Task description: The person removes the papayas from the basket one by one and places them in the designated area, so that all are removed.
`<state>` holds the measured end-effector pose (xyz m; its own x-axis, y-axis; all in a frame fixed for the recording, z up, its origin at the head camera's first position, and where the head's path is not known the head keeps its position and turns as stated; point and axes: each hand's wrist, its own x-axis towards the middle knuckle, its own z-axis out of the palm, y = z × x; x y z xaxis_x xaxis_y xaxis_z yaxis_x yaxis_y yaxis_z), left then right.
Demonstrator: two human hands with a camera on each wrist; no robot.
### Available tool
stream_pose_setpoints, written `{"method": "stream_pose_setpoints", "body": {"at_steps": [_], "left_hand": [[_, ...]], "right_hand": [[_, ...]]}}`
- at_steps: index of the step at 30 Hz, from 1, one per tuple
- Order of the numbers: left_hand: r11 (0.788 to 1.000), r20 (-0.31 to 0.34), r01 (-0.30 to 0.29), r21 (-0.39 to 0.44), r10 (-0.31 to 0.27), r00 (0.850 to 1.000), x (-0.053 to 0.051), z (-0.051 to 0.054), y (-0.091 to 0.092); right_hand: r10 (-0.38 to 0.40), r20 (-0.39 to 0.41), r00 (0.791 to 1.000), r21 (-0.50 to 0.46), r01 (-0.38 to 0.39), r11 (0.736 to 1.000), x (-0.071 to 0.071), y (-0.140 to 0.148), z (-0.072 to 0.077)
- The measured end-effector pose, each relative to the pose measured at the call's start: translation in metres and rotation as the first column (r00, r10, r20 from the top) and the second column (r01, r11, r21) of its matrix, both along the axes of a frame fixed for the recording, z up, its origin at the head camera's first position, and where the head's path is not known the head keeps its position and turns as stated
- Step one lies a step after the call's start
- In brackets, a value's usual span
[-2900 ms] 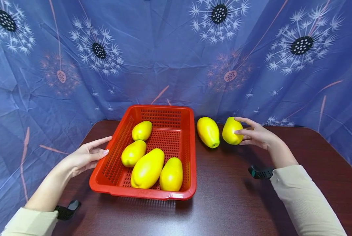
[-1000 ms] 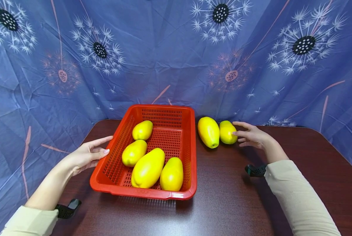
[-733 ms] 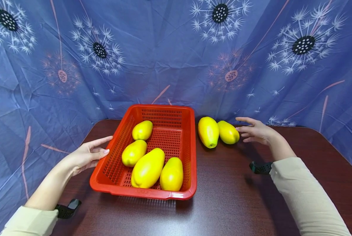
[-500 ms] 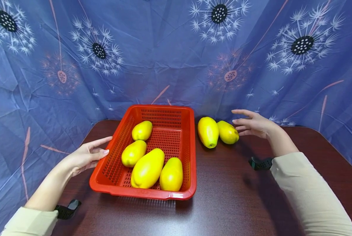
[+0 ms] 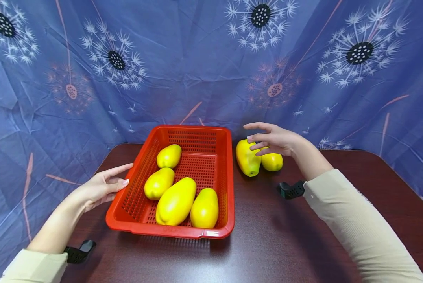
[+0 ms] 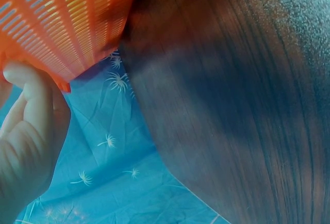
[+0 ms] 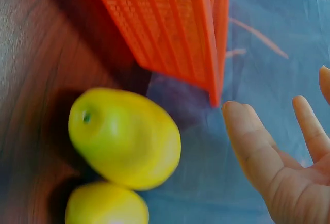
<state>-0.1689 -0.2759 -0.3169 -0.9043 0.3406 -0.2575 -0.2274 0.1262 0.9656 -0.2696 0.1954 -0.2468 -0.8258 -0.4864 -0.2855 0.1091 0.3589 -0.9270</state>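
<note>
My left hand grips the left rim of the red basket; in the left wrist view the thumb of that hand bends at the rim of the basket. Several yellow fruits lie inside. Right of the basket, a larger yellow fruit and a smaller one lie side by side. Above them hovers my right hand, fingers spread and holding nothing, partly covering both. The right wrist view shows the larger fruit, the smaller and the hand apart from them.
A brown table bears everything. Behind it hangs a blue cloth with a dandelion pattern, close to the back edge. Black wrist devices are below both wrists.
The right hand let go of the smaller fruit, which now lies beside the larger one, then rose and moved left over the pair. The left hand has stayed on the basket.
</note>
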Motion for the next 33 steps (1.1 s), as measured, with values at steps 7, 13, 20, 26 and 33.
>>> {"method": "stream_pose_setpoints", "body": {"at_steps": [7, 13, 20, 26, 33], "left_hand": [[1.0, -0.002, 0.002, 0.015, -0.002, 1.0, 0.0, -0.001, -0.001], [1.0, 0.0, 0.002, 0.017, -0.002, 1.0, 0.0, -0.002, -0.001], [1.0, -0.005, 0.003, 0.02, -0.003, 1.0, 0.0, -0.001, 0.0], [1.0, -0.016, 0.002, 0.016, -0.002, 1.0, -0.001, -0.002, 0.002], [1.0, -0.018, 0.002, 0.02, -0.002, 1.0, -0.001, -0.003, 0.001]], "right_hand": [[0.043, 0.025, 0.999, -0.008, -0.043, 0.999, -0.003, -0.037, -0.006], [0.072, 0.045, 0.996, -0.015, -0.072, 0.997, -0.002, -0.068, -0.012], [0.116, 0.039, 0.992, -0.001, -0.116, 0.993, -0.002, -0.098, -0.016], [0.131, 0.042, 0.991, -0.023, -0.13, 0.991, -0.001, -0.115, -0.015], [0.193, 0.079, 0.978, -0.007, -0.193, 0.981, 0.005, -0.131, -0.014]]}}
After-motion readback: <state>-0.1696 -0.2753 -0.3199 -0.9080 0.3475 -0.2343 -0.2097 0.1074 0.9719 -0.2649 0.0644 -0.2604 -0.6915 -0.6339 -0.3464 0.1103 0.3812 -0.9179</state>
